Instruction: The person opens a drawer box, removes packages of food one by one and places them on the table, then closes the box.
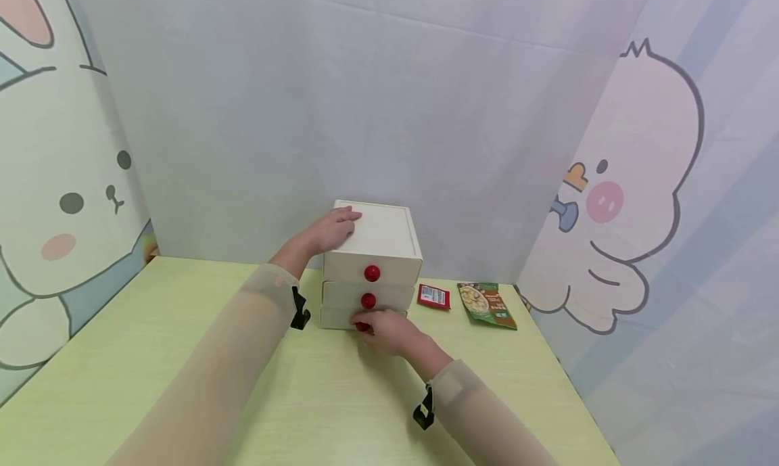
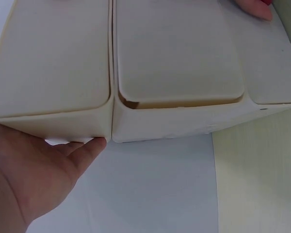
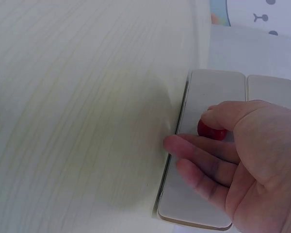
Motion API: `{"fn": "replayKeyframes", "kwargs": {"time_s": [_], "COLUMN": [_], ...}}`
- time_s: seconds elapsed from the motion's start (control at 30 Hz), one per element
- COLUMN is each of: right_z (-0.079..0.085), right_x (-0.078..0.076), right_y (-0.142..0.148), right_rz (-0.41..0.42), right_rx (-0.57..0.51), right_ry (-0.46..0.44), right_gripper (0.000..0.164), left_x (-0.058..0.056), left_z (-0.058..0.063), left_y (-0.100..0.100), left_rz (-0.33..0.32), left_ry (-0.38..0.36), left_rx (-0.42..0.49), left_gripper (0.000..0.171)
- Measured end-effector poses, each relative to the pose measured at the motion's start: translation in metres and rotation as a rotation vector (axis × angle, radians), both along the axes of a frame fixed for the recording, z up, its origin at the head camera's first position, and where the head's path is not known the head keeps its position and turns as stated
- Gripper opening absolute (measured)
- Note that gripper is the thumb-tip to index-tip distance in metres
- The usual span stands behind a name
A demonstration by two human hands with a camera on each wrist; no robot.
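A small white cabinet (image 1: 383,230) has three stacked drawers, each with a round red knob. My left hand (image 1: 331,230) rests on the left edge of its top, fingers laid over the surface; the left wrist view shows that hand (image 2: 43,170) against the cabinet's side. With thumb and index finger, my right hand (image 1: 389,331) pinches the lowest red knob (image 3: 209,130), partly covering it. Above are the middle knob (image 1: 368,300) and the top knob (image 1: 372,272). A narrow gap runs along the side edge of the middle drawer (image 2: 179,53) in the left wrist view.
Right of the cabinet, a small red packet (image 1: 434,296) and a larger green and brown food pouch (image 1: 487,304) lie on the pale yellow-green table (image 1: 316,405). A grey curtain (image 1: 365,114) hangs close behind the cabinet, with cartoon-printed curtains on both sides.
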State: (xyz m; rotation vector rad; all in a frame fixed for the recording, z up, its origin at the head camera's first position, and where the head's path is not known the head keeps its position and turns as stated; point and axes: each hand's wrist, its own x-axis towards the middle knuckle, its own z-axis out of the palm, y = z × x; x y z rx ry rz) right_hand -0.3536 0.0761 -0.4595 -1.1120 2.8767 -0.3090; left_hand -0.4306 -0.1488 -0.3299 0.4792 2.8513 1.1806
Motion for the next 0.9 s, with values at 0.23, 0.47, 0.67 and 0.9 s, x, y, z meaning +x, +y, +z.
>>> {"fn": "replayKeyframes", "kwargs": {"time_s": [0.23, 0.47, 0.67, 0.9], "right_z": [0.0011, 0.0012, 0.0043, -0.0007], "right_x": [-0.0001, 0.0005, -0.0004, -0.0023], "right_y": [-0.001, -0.0004, 0.0014, 0.002], "right_rz": [-0.002, 0.008, 0.011, -0.033], "right_rx": [-0.011, -0.009, 0.016, 0.001], "right_ry": [0.006, 0.014, -0.008, -0.082], "right_gripper": [0.027, 0.026, 0.028, 0.036], "left_x": [0.0005, -0.0004, -0.0012, -0.001], "left_z": [0.002, 0.0033, 0.0024, 0.0021], "left_y": [0.0, 0.0001, -0.0008, -0.0007], "left_rz": [0.0, -0.004, -0.004, -0.001], "left_ry": [-0.001, -0.004, -0.011, -0.01], "left_rx": [0.003, -0.012, 0.009, 0.009], "left_gripper": [0.059, 0.059, 0.058, 0.058]}}
